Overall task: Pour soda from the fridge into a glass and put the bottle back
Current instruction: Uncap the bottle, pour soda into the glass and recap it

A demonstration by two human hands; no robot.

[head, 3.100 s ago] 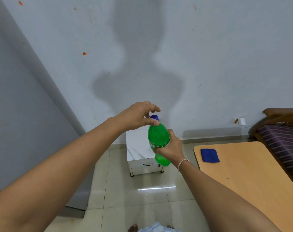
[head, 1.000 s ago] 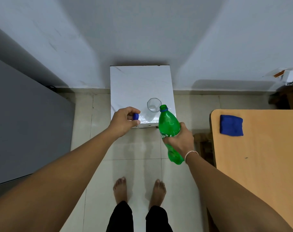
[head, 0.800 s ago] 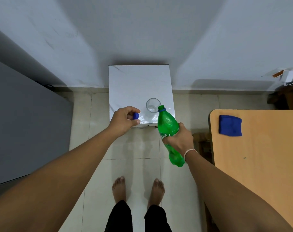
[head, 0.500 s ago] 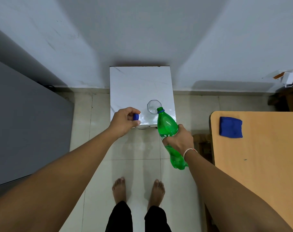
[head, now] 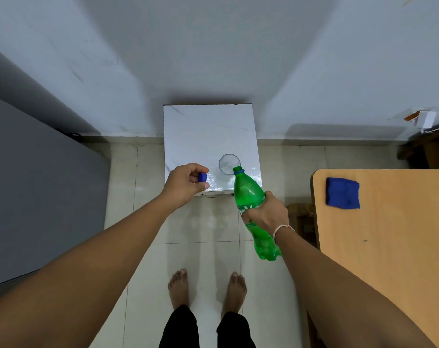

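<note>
Blue cloth (head: 342, 193) on wooden table (head: 394, 247)

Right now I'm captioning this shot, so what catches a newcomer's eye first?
The green bottle, tilted in the right hand, its open mouth at the rim of the glass on the white stand. Next, the blue cap pinched in the left hand.

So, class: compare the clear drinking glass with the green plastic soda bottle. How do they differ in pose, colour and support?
The clear drinking glass stands upright on the white marble-look stand; the green plastic soda bottle is tilted, gripped by the right hand. The glass is colourless; the bottle is green. The glass looks much shorter than the bottle. Both are open-topped.
</note>
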